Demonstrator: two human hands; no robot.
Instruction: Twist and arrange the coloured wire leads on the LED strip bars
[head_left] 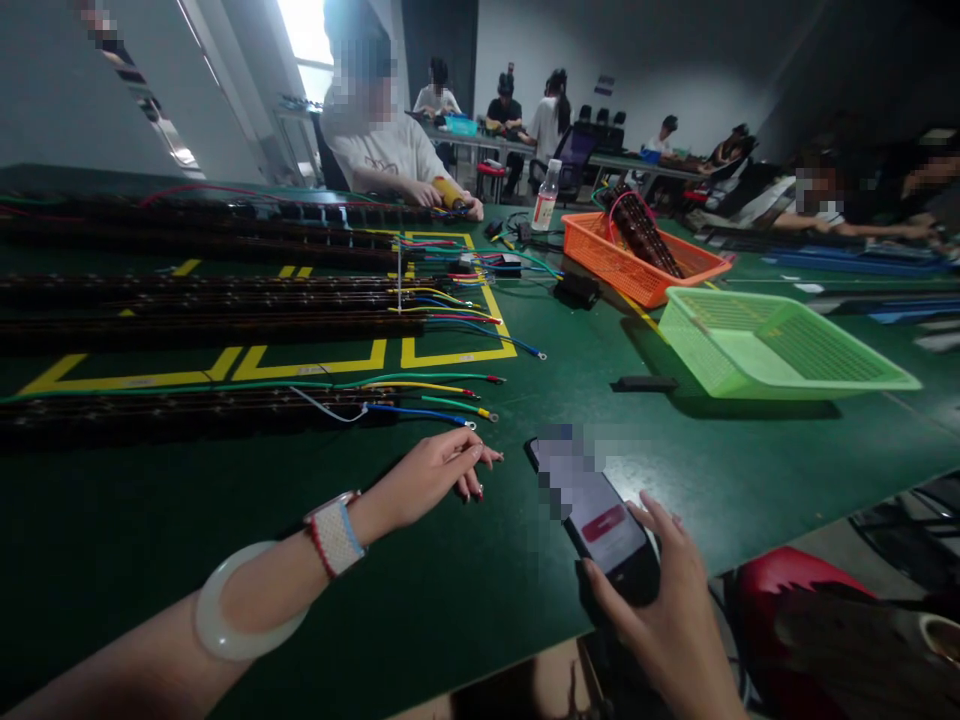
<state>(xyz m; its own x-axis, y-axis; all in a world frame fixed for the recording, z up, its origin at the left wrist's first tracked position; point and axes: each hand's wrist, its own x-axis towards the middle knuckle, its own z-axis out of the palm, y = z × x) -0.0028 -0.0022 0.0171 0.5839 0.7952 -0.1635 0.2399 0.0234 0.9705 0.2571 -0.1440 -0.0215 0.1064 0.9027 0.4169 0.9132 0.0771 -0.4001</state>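
A smartphone [592,510] with a lit screen and a red button on it is gripped along its lower sides by my right hand [667,600]. Over the green tabletop, left of the phone, my left hand [442,465] holds nothing, its fingers loosely stretched out. Just beyond that hand lie several coloured wires with ring terminals [471,426], close to the fingers but apart from them. They come out of a long dark cable chain [225,405] lying along the table.
More cable chains [225,295] lie behind, over yellow tape markings. A green basket [787,345] stands at right, with an orange basket [637,255] holding a dark chain behind it. A bottle [546,195] stands farther back. Across the table a person [390,160] holds a yellow tool.
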